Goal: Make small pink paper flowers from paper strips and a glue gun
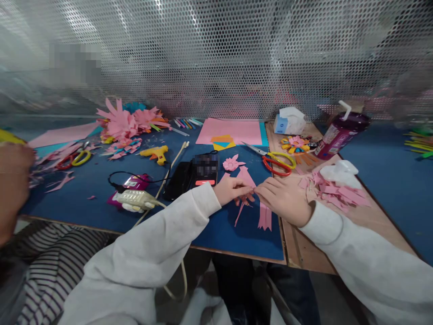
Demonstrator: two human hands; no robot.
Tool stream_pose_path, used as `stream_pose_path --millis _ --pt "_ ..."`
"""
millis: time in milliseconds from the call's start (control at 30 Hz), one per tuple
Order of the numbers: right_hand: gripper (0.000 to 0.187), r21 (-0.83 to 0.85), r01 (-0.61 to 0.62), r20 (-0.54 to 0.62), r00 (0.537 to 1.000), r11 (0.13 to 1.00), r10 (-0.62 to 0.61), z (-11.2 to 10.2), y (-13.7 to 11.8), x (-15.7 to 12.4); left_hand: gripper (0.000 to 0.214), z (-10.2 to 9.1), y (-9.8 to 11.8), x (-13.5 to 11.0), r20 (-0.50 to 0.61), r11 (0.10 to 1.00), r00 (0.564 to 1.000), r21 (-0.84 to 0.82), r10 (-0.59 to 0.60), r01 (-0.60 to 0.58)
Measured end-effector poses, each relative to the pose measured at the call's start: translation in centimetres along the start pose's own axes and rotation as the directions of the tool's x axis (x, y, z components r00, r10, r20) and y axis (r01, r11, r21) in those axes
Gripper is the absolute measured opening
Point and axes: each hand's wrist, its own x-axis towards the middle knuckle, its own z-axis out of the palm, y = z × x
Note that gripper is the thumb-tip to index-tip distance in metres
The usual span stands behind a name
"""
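Observation:
My left hand (234,190) and my right hand (284,198) meet fingertip to fingertip above the blue tabletop. The fingers of both are pinched together on pink paper, though the exact hold is partly hidden. From beneath my right fingers extends a fringed pink paper strip (265,217), its lower end cut into points. A thin pink sliver (239,214) shows below my left fingers. Just beyond my hands are a pink piece of paper (246,175) and a pink paper flower (232,163). Scissors (270,159) with red and yellow handles lie partly open past my right hand.
Two phones, one black (177,180), lie left of my hands. Nearby are a yellow glue gun (155,154) and a power strip (137,199) with cords. Right are pink scraps (341,192), a purple bottle (340,134) and a tissue pack (289,122). Another person's arm (13,189) is far left.

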Motion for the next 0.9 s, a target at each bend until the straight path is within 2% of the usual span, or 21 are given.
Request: stream_pose_path --millis 100,200,400,467,533,633,700,767,900 --pt "0.019 -0.038 0.049 -0.008 0.999 0.998 -0.049 -0.5 0.1 0.0 0.031 -0.1 0.2 -0.3 0.043 0.99 0.996 -0.111 -0.083 0.088" --pt "0.021 -0.07 0.082 -0.042 0.995 0.994 -0.085 -0.8 0.1 0.1 0.04 -0.2 0.3 -0.5 0.098 0.973 0.989 -0.192 -0.113 0.13" --pt "0.021 -0.065 0.099 -0.075 0.992 0.993 -0.103 -0.7 -0.1 0.0 0.039 -0.2 0.1 -0.7 0.106 0.973 0.988 -0.192 -0.113 0.132" --pt "0.018 0.003 0.057 -0.085 0.995 0.998 -0.057 -0.5 -0.2 0.1 0.039 -0.2 0.1 -0.7 0.11 0.974 0.987 -0.181 -0.117 0.135" --pt "0.016 0.171 -0.043 -0.083 0.995 0.984 0.058 -0.5 -0.1 0.2 0.039 -0.2 0.2 -0.7 0.11 0.975 0.988 -0.178 -0.112 0.131" --pt "0.017 0.486 -0.245 0.022 0.963 0.839 0.269 -0.7 0.5 0.4 0.04 -0.3 0.3 -0.8 0.096 0.978 0.99 -0.166 -0.108 0.123" --pt "0.018 0.59 -0.357 0.148 0.929 0.724 0.338 -0.8 1.1 0.5 0.039 -0.4 0.4 -0.9 0.088 0.981 0.989 -0.144 -0.116 0.128" --pt "0.018 0.617 -0.422 0.251 0.906 0.664 0.342 -0.9 1.7 0.5 0.039 -0.4 0.4 -1.0 0.091 0.984 0.988 -0.117 -0.122 0.132" --pt "0.019 0.626 -0.438 0.351 0.897 0.645 0.269 -0.9 2.3 0.4 0.04 -0.3 0.6 -1.1 0.096 0.987 0.987 -0.075 -0.131 0.139"
